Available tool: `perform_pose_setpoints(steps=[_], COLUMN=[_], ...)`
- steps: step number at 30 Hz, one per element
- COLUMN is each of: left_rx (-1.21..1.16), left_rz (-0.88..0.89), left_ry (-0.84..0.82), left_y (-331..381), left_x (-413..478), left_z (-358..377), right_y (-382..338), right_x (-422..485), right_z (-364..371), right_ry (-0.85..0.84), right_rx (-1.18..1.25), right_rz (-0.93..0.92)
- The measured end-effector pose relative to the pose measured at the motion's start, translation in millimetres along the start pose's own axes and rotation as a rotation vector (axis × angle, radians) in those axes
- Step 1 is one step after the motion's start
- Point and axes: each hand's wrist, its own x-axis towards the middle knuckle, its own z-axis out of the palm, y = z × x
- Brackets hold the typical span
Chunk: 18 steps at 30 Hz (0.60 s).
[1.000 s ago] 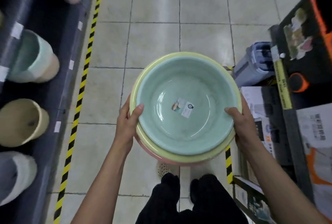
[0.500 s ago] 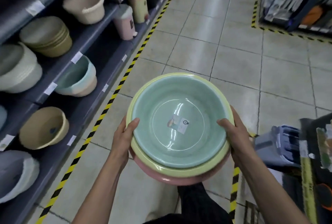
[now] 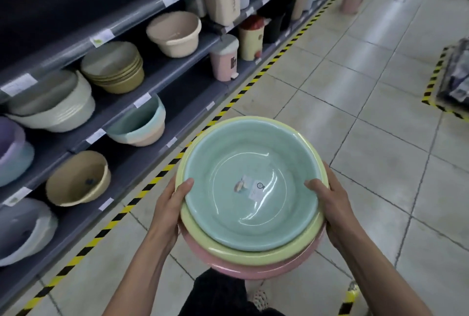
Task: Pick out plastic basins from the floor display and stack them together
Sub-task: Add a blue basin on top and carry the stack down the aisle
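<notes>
Glossy mint plastic tops the stack: the green basin [image 3: 251, 188] nests in a yellow basin [image 3: 253, 254], which sits in a pink basin [image 3: 253, 271]. You hold all three in front of you, above the tiled floor [image 3: 380, 163]. Only the rims of the lower two show, and their bowls are hidden. Your left hand [image 3: 168, 211] grips the left rim with the thumb hooked over the edge and the fingers out of sight beneath. Your right hand [image 3: 332, 206] grips the opposite rim the same way. A small label [image 3: 250, 186] lies in the green bowl, too blurred to read. The round tubs [image 3: 114, 69] on the grey shelves [image 3: 175, 72] to your left are smeared by blur. Striped tape [image 3: 132, 202] runs along the shelf base.
</notes>
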Motion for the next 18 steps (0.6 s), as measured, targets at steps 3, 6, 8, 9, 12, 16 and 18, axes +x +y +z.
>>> perform_pose_setpoints(steps=[3, 6, 8, 9, 12, 16, 18], left_rx=[-0.042, -0.061, -0.068, -0.077, -0.089, -0.1, -0.109], left_rz=[0.006, 0.023, 0.022, 0.017, -0.002, -0.008, -0.011], left_ry=[0.026, 0.072, 0.089, 0.091, 0.104, 0.125, 0.135], left_y=[14.6, 34.5, 48.0, 56.6, 83.6, 119.9, 136.6], left_x=[45.5, 101.2, 143.4, 165.8, 227.8, 296.0, 324.6], left_z=[16.0, 35.4, 46.7, 52.6, 68.0, 79.5, 81.3], right_y=[-13.3, -29.5, -43.4, -52.3, -84.7, -128.6, -145.5], right_x=[59.2, 126.9, 174.1, 198.6, 264.6, 341.0, 375.9], right_z=[5.9, 16.2, 24.3, 28.2, 39.3, 59.7, 71.9], right_ry=[-0.042, -0.044, -0.035, -0.034, -0.047, -0.076, -0.099], right_rx=[-0.031, -0.036, -0.051, -0.054, -0.07, -0.11, -0.118], right_rz=[0.011, 0.032, 0.042, 0.047, 0.04, -0.002, -0.013])
